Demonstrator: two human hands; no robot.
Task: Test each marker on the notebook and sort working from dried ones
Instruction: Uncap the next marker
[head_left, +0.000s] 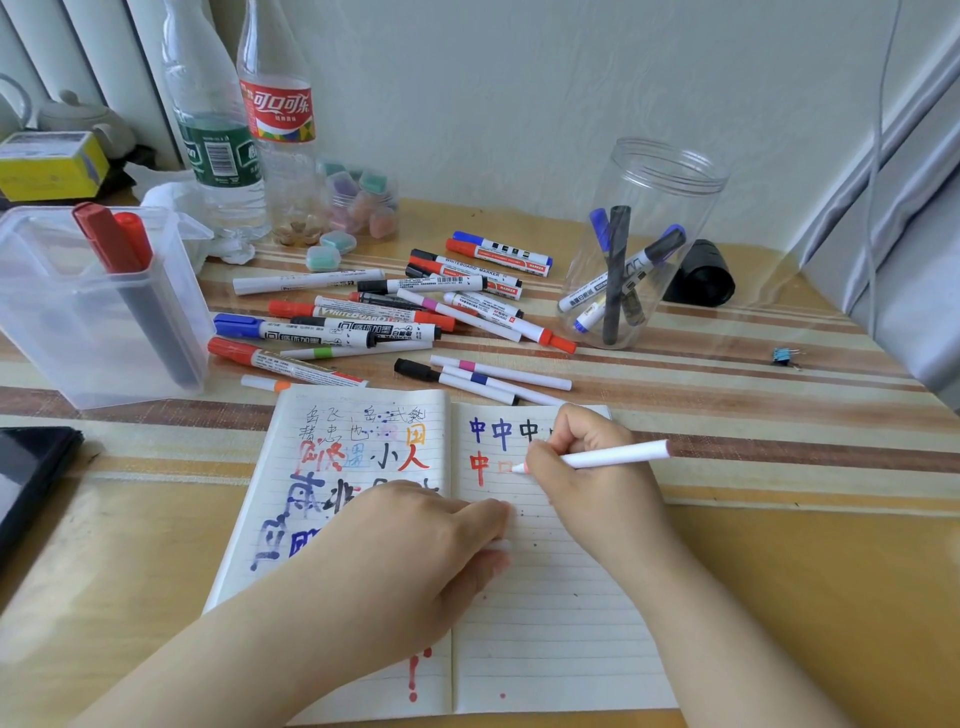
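Observation:
An open lined notebook (545, 597) lies on the table in front of me, its pages marked with coloured characters. My right hand (587, 467) grips a thin white marker (618, 454) whose pale pink tip touches the right page beside a faint pink mark. My left hand (415, 540) rests on the notebook's middle fold, fingers curled round a small white cap. A pile of several markers (395, 312) lies behind the notebook. A round clear jar (675, 171) at the right holds several markers. A square clear container (31, 312) at the left holds two red-capped ones.
Two plastic bottles (218, 135) stand at the back left next to a tub of small pastel boxes (358, 202). A black object (701, 275) sits behind the jar, a small blue clip (782, 356) lies at the right, and a dark tablet (26, 478) at the left edge.

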